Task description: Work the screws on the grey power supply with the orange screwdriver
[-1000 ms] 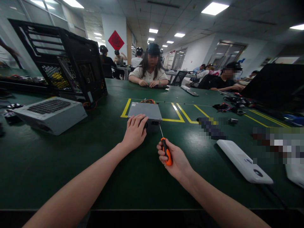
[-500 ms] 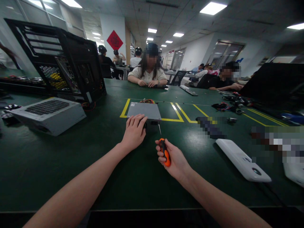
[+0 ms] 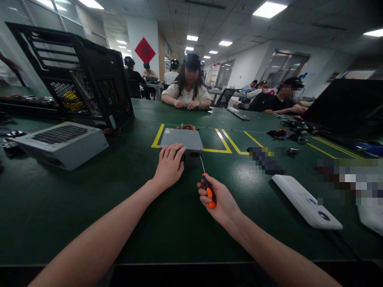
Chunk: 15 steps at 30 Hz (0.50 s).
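Observation:
A grey metal power supply box [image 3: 183, 140] lies on the green table [image 3: 89, 199], partly inside a yellow taped rectangle. My left hand [image 3: 169, 165] rests on its near edge, fingers curled over the top. My right hand [image 3: 218, 201] is closed around the orange and black handle of a screwdriver [image 3: 207, 188]. Its thin shaft points up toward the box's near right corner. Coloured wires [image 3: 186, 127] show behind the box.
A second grey power supply [image 3: 61, 143] and a black open computer case [image 3: 83, 79] stand at the left. A white panel [image 3: 306, 201] lies at the right, with cables [image 3: 284, 134] further back. Several other people sit across the table.
The screwdriver tip dipped slightly away from the box and has come back up to its near right corner. My left hand has stayed on the box.

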Each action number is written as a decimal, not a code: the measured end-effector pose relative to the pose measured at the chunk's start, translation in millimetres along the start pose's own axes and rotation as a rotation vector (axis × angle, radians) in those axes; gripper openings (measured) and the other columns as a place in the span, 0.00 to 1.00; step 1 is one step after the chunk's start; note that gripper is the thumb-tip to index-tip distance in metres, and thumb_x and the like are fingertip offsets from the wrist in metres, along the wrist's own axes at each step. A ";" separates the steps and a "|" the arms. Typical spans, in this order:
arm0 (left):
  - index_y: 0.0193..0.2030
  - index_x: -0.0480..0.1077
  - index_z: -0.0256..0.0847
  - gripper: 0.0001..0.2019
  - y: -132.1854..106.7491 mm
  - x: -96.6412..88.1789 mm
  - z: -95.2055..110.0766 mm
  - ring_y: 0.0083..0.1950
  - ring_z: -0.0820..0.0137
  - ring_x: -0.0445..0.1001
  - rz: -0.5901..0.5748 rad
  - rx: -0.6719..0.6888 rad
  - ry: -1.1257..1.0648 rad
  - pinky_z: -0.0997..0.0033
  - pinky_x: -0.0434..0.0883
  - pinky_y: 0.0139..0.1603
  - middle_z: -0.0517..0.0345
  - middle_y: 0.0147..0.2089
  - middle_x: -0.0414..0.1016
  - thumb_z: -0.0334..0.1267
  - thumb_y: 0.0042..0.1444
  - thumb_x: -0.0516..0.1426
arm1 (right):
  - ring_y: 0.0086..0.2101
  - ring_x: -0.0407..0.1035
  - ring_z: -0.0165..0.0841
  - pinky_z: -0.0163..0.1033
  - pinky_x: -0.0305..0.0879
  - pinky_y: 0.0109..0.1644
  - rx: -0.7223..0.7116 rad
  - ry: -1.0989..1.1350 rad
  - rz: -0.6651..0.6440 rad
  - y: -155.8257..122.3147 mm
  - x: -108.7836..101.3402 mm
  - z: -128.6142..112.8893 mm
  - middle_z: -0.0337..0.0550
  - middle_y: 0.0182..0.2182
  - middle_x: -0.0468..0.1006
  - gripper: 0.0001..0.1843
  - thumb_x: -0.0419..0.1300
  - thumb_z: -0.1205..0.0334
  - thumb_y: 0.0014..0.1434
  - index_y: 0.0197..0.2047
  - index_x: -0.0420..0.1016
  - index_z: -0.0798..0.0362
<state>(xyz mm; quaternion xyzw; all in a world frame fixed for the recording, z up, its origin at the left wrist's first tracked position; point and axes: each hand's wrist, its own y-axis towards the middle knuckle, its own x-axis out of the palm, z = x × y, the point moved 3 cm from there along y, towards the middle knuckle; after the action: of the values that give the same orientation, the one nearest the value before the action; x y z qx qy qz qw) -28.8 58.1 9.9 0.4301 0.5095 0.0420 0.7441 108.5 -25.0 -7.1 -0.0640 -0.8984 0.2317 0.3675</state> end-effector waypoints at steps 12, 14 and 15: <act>0.57 0.56 0.40 0.23 -0.4 -0.2 0.0 0.61 0.63 0.54 -0.001 -0.002 -0.004 0.56 0.48 0.63 0.50 0.57 0.60 0.30 0.53 0.49 | 0.17 0.57 0.19 0.23 0.50 0.14 -0.010 -0.004 0.008 2.1 -0.5 0.9 0.39 0.23 0.67 0.06 0.55 0.63 0.54 0.29 0.66 0.58; 0.57 0.56 0.41 0.23 -0.3 -0.1 -0.1 0.60 0.62 0.54 0.000 0.000 -0.007 0.55 0.49 0.62 0.50 0.57 0.60 0.30 0.52 0.50 | 0.17 0.57 0.19 0.23 0.51 0.15 -0.018 0.007 -0.002 1.5 -0.1 1.1 0.39 0.23 0.67 0.06 0.55 0.64 0.55 0.29 0.66 0.58; 0.57 0.56 0.41 0.23 -0.2 0.0 -0.1 0.60 0.62 0.55 0.002 0.000 -0.010 0.55 0.49 0.62 0.50 0.57 0.60 0.30 0.52 0.50 | 0.18 0.58 0.20 0.23 0.52 0.15 -0.014 0.009 -0.011 1.0 0.2 1.2 0.39 0.23 0.67 0.06 0.54 0.64 0.55 0.29 0.66 0.58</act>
<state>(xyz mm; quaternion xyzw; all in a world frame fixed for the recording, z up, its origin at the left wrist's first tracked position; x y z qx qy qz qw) -28.9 58.0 9.7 0.4309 0.5052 0.0407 0.7466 107.5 -24.4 -8.2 -0.0625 -0.8988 0.2228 0.3723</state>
